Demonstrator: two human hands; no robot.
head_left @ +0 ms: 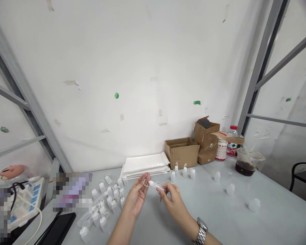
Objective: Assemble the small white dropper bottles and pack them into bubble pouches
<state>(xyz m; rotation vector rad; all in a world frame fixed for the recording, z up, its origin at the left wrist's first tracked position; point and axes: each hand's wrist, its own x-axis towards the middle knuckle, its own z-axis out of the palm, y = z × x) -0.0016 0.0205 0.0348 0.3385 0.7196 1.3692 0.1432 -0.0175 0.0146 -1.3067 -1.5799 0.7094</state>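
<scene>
A small translucent white plastic bottle with a looped cap strap lies sideways between my hands. My right hand, with a metal watch on the wrist, pinches the bottle's body near its base. My left hand is turned palm up at the cap end, its curled fingers at the thin loop; the exact finger contact is partly hidden. Many similar bottles stand and lie in a cluster to the left. Several others stand upright behind my right hand, in front of a cardboard box.
White flat envelopes are stacked by the wall, beside an open cardboard box and a brown paper bag. Rightward are a plastic bowl of dark liquid and several translucent pieces. A black phone and power strip are left.
</scene>
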